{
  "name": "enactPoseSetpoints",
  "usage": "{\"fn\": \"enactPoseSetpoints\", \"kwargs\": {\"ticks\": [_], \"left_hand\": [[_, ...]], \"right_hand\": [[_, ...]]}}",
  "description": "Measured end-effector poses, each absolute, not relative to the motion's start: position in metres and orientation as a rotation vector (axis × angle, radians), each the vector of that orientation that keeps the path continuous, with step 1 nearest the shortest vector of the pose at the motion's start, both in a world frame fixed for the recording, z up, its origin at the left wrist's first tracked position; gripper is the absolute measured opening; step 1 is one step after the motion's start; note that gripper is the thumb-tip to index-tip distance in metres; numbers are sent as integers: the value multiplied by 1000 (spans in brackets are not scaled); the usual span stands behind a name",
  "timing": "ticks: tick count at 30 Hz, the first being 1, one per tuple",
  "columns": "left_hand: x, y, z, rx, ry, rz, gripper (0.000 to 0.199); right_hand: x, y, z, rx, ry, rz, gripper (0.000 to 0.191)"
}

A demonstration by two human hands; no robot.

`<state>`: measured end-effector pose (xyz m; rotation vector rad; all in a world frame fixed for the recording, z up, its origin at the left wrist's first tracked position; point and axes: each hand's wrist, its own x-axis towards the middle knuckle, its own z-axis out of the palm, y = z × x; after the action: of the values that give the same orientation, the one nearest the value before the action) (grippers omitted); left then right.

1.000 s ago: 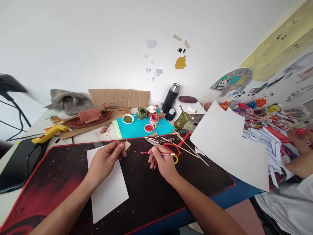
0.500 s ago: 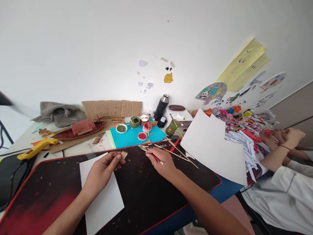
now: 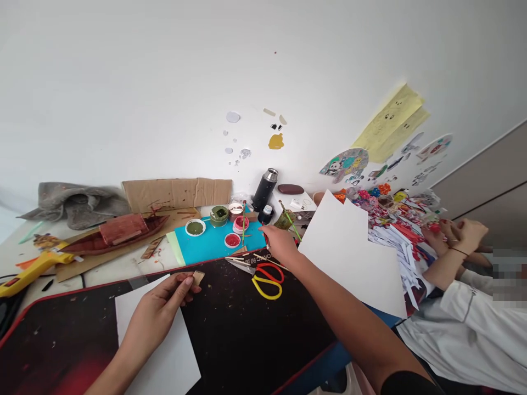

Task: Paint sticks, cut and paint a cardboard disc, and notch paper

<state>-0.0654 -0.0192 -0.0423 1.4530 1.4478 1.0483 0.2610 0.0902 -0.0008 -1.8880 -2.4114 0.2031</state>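
Note:
My left hand (image 3: pixel 158 307) pinches a small flat piece of wood (image 3: pixel 198 278) above a white paper sheet (image 3: pixel 173 351) on the black mat (image 3: pixel 234 340). Farther forward, my right hand (image 3: pixel 280 244) is closed around a thin red stick-like tool (image 3: pixel 265 237), whose tip is too small to make out. It is near the blue sheet's right edge. Scissors (image 3: pixel 265 278) with red and yellow handles lie on the mat below my right hand. Open pots of green paint (image 3: pixel 195 227) and red paint (image 3: pixel 233 241) stand on the blue sheet (image 3: pixel 206 249).
A red model boat (image 3: pixel 123 230) and a yellow glue gun (image 3: pixel 33 269) lie at the left. Behind the paints stands a black flask (image 3: pixel 264 189). Large white sheets (image 3: pixel 349 258) lie at the right, beside paper strips (image 3: pixel 395 247) and another person's hands (image 3: pixel 465 236).
My right hand has moved forward, away from the mat's middle, and the scissors now show in full. My left hand still holds the wood piece. The whole view has shifted.

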Motion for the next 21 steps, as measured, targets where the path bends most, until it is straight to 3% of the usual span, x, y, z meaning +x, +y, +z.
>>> {"fn": "enactPoseSetpoints", "kwargs": {"ticks": [12,21], "left_hand": [[-67,-17,-48,1410,1493,1010,68],[-67,-17,-48,1381,1506,1046,65]], "right_hand": [[247,39,18,-1855,-2640,328,31],[261,3,11,-1881,-2791,439,43]]}}
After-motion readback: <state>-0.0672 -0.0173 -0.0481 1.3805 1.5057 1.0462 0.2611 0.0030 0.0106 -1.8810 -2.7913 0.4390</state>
